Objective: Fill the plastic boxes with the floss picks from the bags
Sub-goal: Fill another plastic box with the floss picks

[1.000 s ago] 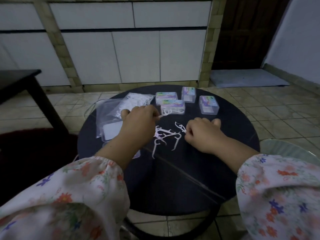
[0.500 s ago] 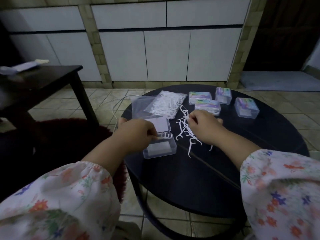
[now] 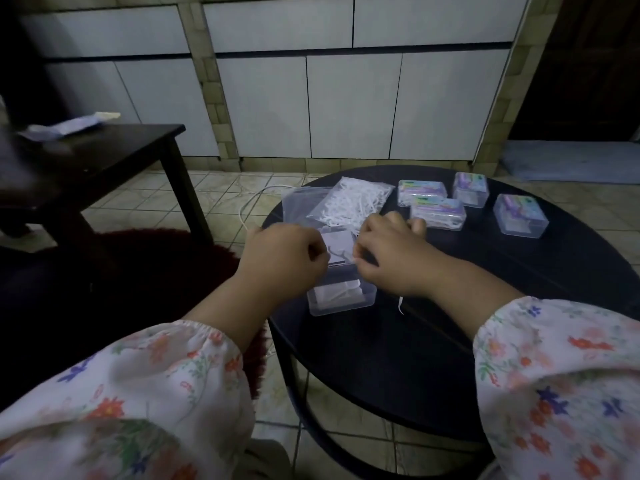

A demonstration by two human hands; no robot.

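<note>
Dim, bluish indoor light, deep shadow at left, soft blur throughout, and wide-angle bending at the edges.

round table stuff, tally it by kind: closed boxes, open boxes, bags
Closed labelled boxes: 4
Open clear box: 1
Plastic bags: 2, one holding floss picks, one that looks empty
Total: 7

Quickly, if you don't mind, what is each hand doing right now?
Left hand: closed, fingers curled over the open plastic box; what it holds cannot be told.
Right hand: closed, pinching white floss picks above that box.
</note>
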